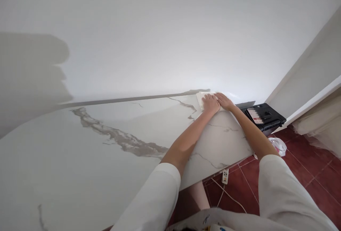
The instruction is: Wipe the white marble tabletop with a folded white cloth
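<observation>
A white cloth [199, 99] lies near the back right corner of a white marble-patterned table [149, 124], close to the wall. Both my arms reach forward to it. My left hand [211, 104] presses down on the cloth, its fingers bent over it. Beside it, touching, my right hand [224, 101] is closed at the cloth's right side, and its fingertips are partly hidden behind the left hand. How much of the cloth is bunched under the palms cannot be seen.
A white wall [160, 39] rises along the table's back edge. Past the right end stands a black case [269, 115] with a card on it. On the red tiled floor [301, 167] are a plastic bag [278, 146] and a power strip [225, 177] with a cord.
</observation>
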Demonstrator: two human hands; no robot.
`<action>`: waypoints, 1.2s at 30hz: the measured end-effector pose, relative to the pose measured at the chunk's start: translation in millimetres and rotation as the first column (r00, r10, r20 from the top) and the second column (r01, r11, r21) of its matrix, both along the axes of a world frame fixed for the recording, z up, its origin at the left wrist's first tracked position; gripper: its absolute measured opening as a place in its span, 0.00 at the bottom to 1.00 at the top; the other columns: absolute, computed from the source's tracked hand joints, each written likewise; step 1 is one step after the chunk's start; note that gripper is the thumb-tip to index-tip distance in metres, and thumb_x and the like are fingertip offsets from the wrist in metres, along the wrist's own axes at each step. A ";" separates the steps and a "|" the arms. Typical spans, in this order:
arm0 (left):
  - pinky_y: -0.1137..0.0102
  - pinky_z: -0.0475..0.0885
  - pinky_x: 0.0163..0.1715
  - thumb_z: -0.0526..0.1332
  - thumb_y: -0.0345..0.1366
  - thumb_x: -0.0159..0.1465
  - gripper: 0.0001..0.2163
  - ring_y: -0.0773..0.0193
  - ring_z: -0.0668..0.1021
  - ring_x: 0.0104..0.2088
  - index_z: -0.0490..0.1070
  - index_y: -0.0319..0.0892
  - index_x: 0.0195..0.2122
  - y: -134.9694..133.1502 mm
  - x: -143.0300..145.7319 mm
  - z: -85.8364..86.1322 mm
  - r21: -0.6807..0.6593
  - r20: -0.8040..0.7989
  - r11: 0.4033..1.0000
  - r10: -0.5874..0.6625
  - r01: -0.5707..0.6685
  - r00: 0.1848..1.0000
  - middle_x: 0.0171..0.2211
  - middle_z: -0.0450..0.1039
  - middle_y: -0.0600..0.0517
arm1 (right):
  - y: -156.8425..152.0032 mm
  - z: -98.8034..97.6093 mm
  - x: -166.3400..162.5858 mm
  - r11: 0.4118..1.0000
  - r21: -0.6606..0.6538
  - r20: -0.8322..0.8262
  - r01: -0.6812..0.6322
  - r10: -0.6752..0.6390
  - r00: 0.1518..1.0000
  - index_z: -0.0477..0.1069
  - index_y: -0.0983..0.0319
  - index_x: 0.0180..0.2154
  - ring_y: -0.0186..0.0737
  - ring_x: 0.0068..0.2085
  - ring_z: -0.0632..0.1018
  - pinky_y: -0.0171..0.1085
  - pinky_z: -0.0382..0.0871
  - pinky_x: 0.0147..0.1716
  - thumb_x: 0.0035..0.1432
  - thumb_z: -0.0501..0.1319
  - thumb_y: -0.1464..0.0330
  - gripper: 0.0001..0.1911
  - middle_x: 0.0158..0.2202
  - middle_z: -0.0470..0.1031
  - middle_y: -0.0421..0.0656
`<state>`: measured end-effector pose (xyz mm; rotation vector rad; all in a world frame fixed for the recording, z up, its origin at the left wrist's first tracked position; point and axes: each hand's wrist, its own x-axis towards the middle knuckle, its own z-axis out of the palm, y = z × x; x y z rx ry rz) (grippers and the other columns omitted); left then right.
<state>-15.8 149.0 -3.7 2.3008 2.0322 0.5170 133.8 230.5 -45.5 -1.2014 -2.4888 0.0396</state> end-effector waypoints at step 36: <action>0.46 0.58 0.60 0.44 0.38 0.70 0.27 0.37 0.56 0.66 0.53 0.25 0.66 -219.4 32.1 4.3 -0.065 -0.063 0.998 0.005 -0.009 0.998 0.67 0.52 0.29 | -219.1 3.0 36.0 0.990 0.041 0.024 -0.134 0.133 0.991 0.56 0.59 0.67 0.49 0.68 0.59 0.59 0.52 0.68 0.70 0.36 0.54 0.31 0.66 0.63 0.46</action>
